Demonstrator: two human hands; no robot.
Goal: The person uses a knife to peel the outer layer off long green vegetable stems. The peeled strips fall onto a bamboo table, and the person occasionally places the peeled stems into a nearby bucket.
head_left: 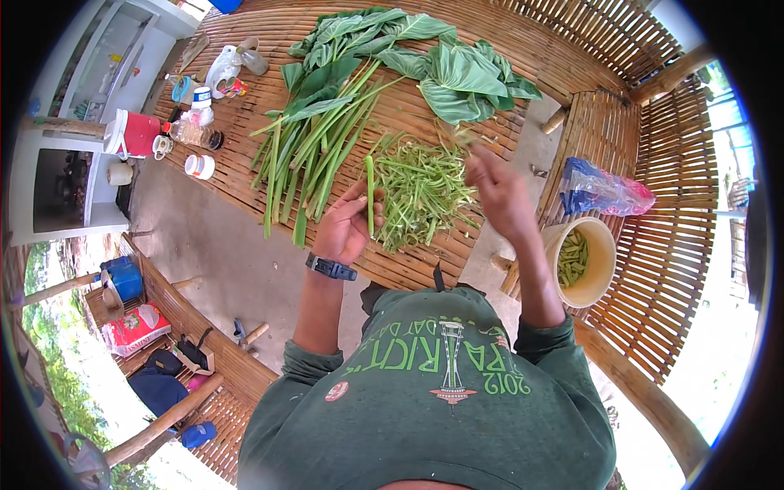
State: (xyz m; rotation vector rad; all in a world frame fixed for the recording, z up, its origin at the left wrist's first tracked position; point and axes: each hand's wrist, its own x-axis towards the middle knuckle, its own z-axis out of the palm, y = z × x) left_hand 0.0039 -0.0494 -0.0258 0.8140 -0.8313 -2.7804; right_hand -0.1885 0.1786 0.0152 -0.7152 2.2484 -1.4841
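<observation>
"Green stalk (370,189): report its position and the state of the fingers."

"On my remote feed, the stalk stands nearly upright above the near edge of the table (408,269). The left hand (345,227) grasps it between thumb and fingers; a dark watch (331,267) is strapped to that wrist."

"Right hand?"

"I see the right hand (496,186) raised beside the table's right edge, fingers curled. A pale, blurred item shows at the fingertips; I cannot tell what it is, or whether it is gripped."

"Report the adjacent material."

"Between the hands, a heap of green strips (425,192) lies near the table's near right corner. To its left I see a bundle of long stalks (314,159), its lower ends projecting past the near edge. Beyond the right edge is a cream bucket (608,273) containing green pieces (573,257)."

"Farther out?"

"I read a white jar (199,167) at the near edge, toward the left corner, and a clear bottle (196,135) just behind it. Broad green leaves (465,77) cover the table's far right corner area."
</observation>
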